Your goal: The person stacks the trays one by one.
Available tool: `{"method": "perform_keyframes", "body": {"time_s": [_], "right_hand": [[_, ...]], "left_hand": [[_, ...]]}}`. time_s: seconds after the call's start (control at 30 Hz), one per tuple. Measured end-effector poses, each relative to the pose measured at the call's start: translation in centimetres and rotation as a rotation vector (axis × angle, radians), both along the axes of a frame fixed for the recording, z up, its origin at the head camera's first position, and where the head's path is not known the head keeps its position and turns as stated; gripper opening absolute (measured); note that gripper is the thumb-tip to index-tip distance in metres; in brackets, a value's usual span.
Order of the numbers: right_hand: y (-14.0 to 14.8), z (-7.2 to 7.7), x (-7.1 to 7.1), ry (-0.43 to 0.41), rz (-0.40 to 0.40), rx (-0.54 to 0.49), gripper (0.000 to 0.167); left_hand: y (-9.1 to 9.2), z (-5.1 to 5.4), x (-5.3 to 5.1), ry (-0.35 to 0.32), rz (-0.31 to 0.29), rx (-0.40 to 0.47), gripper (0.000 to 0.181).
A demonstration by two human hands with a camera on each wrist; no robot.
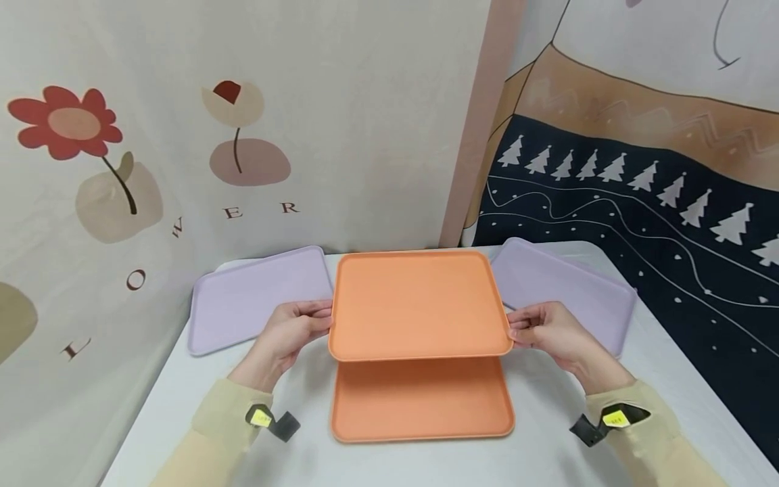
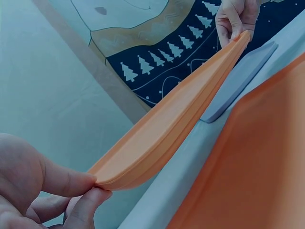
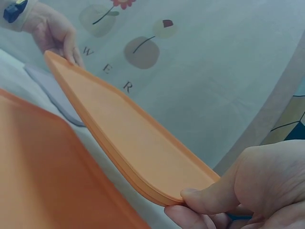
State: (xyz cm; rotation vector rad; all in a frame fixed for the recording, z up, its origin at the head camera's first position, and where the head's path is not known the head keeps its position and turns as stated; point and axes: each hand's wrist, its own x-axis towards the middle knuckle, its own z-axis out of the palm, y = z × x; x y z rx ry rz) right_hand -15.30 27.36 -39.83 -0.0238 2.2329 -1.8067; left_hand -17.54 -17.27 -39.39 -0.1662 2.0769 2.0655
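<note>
An orange rectangular tray [image 1: 420, 304] is held up off the table, pinched at both short sides. My left hand [image 1: 298, 331] grips its left edge between thumb and fingers, and my right hand [image 1: 544, 331] grips its right edge the same way. In the right wrist view the side of the raised tray [image 3: 128, 138] shows layered rim lines; whether several trays are stacked there I cannot tell. Lower and nearer lies another orange tray [image 1: 422, 406] on the table, its far part hidden behind the raised one. A gap separates the two.
A light purple tray [image 1: 255, 297] lies at the left back of the white table [image 1: 292, 433]. At the right back is another purple tray [image 1: 572, 291], partly behind my right hand. A flower-printed cloth [image 1: 365, 135] hangs behind, and a dark tree-patterned cloth [image 1: 669, 237] is on the right.
</note>
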Motion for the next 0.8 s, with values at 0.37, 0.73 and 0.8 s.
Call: {"method": "perform_keyframes", "body": {"time_s": [0.37, 0.73, 0.8], "right_hand": [[-0.1, -1.7, 1.9, -0.010, 0.042, -0.013, 0.029], [0.1, -2.1, 2.9, -0.046, 0.069, 0.000, 0.031], [0.1, -2.1, 3.0, -0.050, 0.070, 0.005, 0.031]], "left_hand": [[-0.4, -1.4, 2.1, -0.019, -0.014, -0.041, 0.045], [-0.6, -2.8, 3.4, -0.015, -0.016, -0.086, 0.042], [-0.6, -2.9, 3.4, -0.023, -0.011, -0.088, 0.042]]}}
